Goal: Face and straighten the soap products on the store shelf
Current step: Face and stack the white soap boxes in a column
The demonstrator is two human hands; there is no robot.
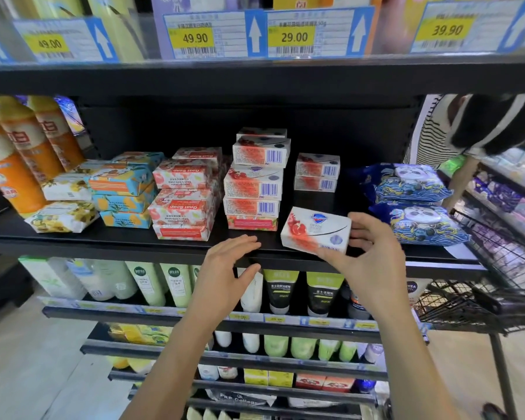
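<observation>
Soap box (pixel 315 230), white with a red fruit picture and a blue shield logo, sits tilted at the front edge of the shelf (pixel 119 241), right of the middle, its printed face turned up and outward. The right hand (pixel 373 250) grips it by its right end, fingers curled over the top and thumb under the lower edge. Whether the box's bottom touches the shelf I cannot tell. The left hand (pixel 225 268) is open and holds nothing, fingers straight and thumb spread, in front of the shelf's front edge just left of the box.

Just behind and left of the held box stands a tall stack of like boxes (pixel 255 183), barcode sides facing out, the upper ones slightly askew. A short stack of two (pixel 317 172) stands further back, behind the held box. Left of the tall stack are Goat Soap packs (pixel 182 201) with their print upside down, then blue-and-orange packs (pixel 125 189), then yellow-flowered packs (pixel 62 216) near the left end beside orange bottles (pixel 12 165). At the shelf's right end lie two blue panda wipe packs (pixel 415 204). Price tags (pixel 194 37) line the shelf above, and a wire basket (pixel 467 301) shows at the right.
</observation>
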